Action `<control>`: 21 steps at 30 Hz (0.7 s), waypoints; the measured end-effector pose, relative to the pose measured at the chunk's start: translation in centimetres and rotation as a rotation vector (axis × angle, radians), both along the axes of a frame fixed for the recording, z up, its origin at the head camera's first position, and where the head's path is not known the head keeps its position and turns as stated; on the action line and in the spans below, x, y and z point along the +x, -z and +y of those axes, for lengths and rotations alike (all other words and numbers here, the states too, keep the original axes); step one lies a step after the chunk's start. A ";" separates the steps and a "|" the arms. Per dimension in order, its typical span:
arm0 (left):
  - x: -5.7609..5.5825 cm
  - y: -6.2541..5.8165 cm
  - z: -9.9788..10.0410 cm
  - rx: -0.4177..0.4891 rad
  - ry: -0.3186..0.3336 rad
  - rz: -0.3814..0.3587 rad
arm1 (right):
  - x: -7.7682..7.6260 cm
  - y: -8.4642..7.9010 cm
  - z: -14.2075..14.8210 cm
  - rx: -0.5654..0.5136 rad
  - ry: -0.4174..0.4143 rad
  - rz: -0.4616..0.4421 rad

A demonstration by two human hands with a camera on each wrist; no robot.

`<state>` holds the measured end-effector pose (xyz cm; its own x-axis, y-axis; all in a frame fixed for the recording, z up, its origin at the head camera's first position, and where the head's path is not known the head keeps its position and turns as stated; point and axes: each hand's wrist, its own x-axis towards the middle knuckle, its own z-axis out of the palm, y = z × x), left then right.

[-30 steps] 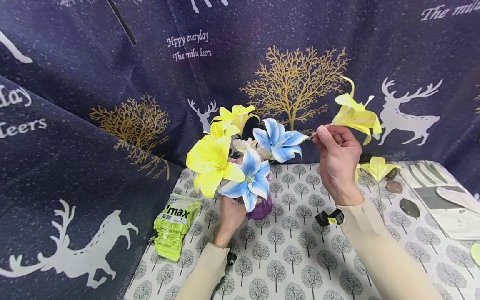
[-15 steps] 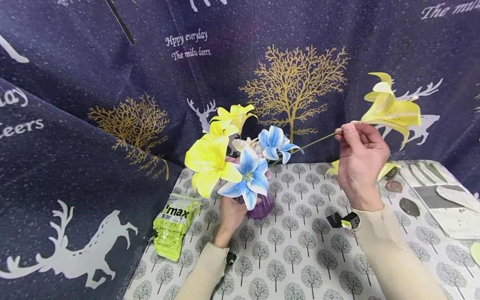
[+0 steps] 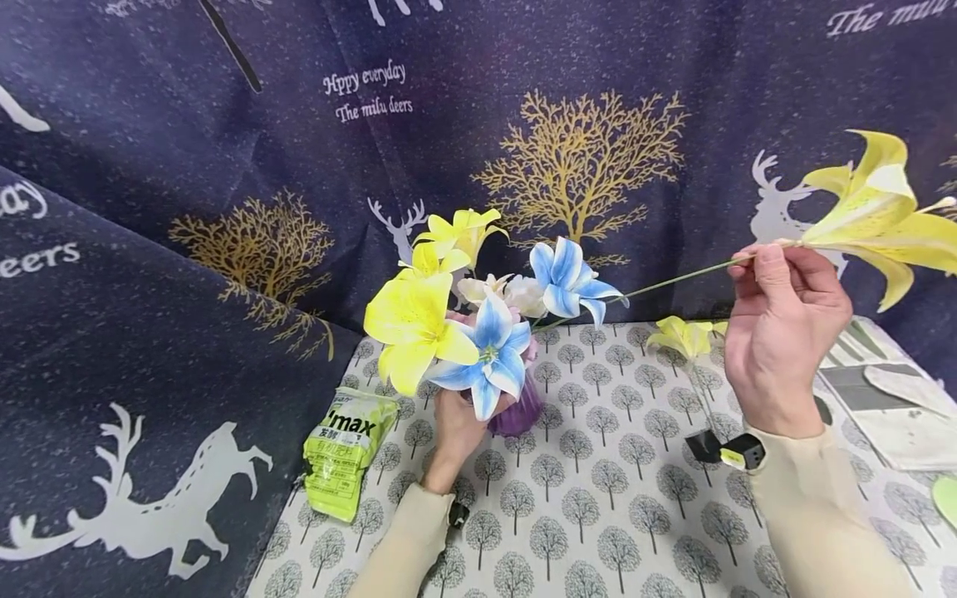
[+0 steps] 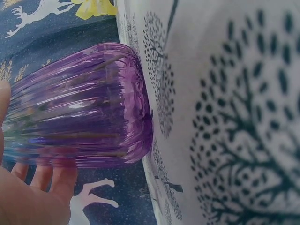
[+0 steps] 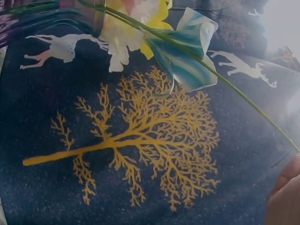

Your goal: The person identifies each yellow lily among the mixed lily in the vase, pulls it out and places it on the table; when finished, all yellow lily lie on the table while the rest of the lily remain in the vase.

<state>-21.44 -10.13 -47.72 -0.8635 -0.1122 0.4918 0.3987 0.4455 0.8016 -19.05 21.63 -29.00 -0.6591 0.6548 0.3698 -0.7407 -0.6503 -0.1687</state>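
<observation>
My left hand [image 3: 458, 436] grips a ribbed purple vase [image 3: 517, 407], seen close up in the left wrist view with stems inside it. Out of the vase rise yellow lilies [image 3: 414, 328], pale blossoms, a front blue lily [image 3: 489, 357] and a second blue lily [image 3: 570, 278] further right. Off to the right, my right hand [image 3: 785, 332] pinches another yellow lily [image 3: 867, 220] by its green stem, just below the bloom. That stem [image 5: 248, 103] slants past a blue lily to the vase mouth in the right wrist view; its lower end is hard to make out.
A green printed bag [image 3: 350, 457] lies left of the vase. Behind my right forearm a yellow lily [image 3: 682, 336] rests on the tree-patterned cloth [image 3: 583, 498]. Grey and white gloves [image 3: 890, 415] lie at the right. A dark curtain [image 3: 478, 50] hangs close behind.
My right hand has moved right with the yellow lily, and a longer stretch of its stem shows. The rear blue lily has shifted slightly. My left hand stays on the vase.
</observation>
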 end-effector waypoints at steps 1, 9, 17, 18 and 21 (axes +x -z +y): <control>0.0 0.0 0.0 0.007 0.009 0.002 | 0.0 0.0 0.1 0.001 -0.004 0.000; 0.0 -0.1 0.0 0.001 0.014 -0.008 | -1.2 0.7 -2.2 0.134 -0.007 -0.046; 0.1 0.3 0.1 0.006 0.009 -0.035 | -1.3 2.6 -4.4 0.198 -0.103 -0.033; 0.1 0.3 0.1 0.009 0.008 -0.038 | -1.2 2.8 -4.3 0.193 -0.105 -0.019; 0.1 0.1 0.1 0.015 -0.005 -0.021 | -0.7 3.0 -4.2 0.180 -0.108 0.018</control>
